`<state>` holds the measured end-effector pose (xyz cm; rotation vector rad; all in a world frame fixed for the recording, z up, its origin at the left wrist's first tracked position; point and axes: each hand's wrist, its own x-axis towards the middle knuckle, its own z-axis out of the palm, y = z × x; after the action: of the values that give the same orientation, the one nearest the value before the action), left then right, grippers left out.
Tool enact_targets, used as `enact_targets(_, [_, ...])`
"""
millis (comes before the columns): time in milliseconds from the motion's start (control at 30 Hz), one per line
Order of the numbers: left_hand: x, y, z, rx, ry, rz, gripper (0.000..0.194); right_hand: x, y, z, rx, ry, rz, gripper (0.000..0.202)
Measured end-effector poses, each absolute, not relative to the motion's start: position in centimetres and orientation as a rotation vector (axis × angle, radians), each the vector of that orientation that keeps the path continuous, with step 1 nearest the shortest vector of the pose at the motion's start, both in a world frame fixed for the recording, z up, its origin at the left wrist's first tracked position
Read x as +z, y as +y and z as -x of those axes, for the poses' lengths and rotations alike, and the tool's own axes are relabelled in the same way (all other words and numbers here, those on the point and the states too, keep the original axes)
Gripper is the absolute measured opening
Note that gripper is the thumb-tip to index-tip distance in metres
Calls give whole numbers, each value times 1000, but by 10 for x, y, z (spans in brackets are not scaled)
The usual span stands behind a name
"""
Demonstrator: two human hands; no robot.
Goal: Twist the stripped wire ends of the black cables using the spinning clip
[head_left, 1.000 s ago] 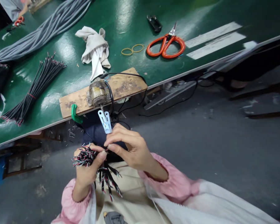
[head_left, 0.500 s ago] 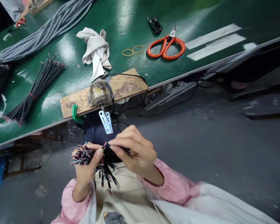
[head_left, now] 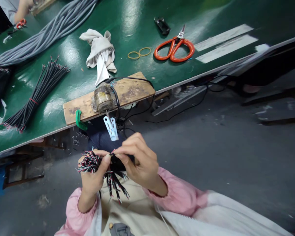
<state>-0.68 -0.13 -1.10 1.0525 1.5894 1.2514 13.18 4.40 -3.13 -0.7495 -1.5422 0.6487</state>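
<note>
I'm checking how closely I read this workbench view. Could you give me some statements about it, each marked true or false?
1. The left hand holds a bunch of black wires. True.
2. The orange-handled scissors are in the right hand. False: the scissors lie on the green table; the right hand has its fingertips at a wire end near the left thumb.
3. Two rubber bands lie between the crumpled cloth and the scissors. True.
4. The bundle tied with a red band lies on the wooden board. False: that bundle lies on the table, left of the board.
5. The clip in front of the board is light blue. True.
</note>
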Motion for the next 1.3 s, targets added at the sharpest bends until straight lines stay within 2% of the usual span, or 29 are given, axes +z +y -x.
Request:
enact_targets(100, [-12,1,3,1328,1562,-1043,20,-31,39,-130,552,-1537,810,14])
enact_targets(300, [-9,2,1,1364,1463,-1041,23,-35,44,-126,1090,-1332,776,25])
enact_targets(367, [-9,1,3,1357,1470,-1043,26,-38,44,-126,1177,-1288,755,28])
enact_targets(567, [-12,-1,4,1266,1517,-1086,31,-37,44,-127,1053,-1304,734,7])
enact_targets(667, [-13,-1,4,1260,1514,-1116,26,-33,44,-124,967,-1285,753,11])
enact_targets(767, [-12,0,2,1240,1525,-1123,30,-33,43,-121,940,-1265,779,12])
enact_targets(867, [-9,4,2,1255,1478,-1070,31,-37,44,-117,1260,-1140,725,16])
enact_targets(967, [-5,9,1,1288,1427,-1060,24,-41,48,-117,1737,-879,589,31])
enact_targets(1033, [-4,12,2,1289,1439,-1095,18,-42,52,-120,1925,-788,548,34])
enact_targets(1167, [-3,14,2,1261,1525,-1153,15,-42,69,-126,2026,-738,609,31])
enact_targets(1300, [-6,14,2,1270,1575,-1209,15,-42,91,-121,2074,-644,558,40])
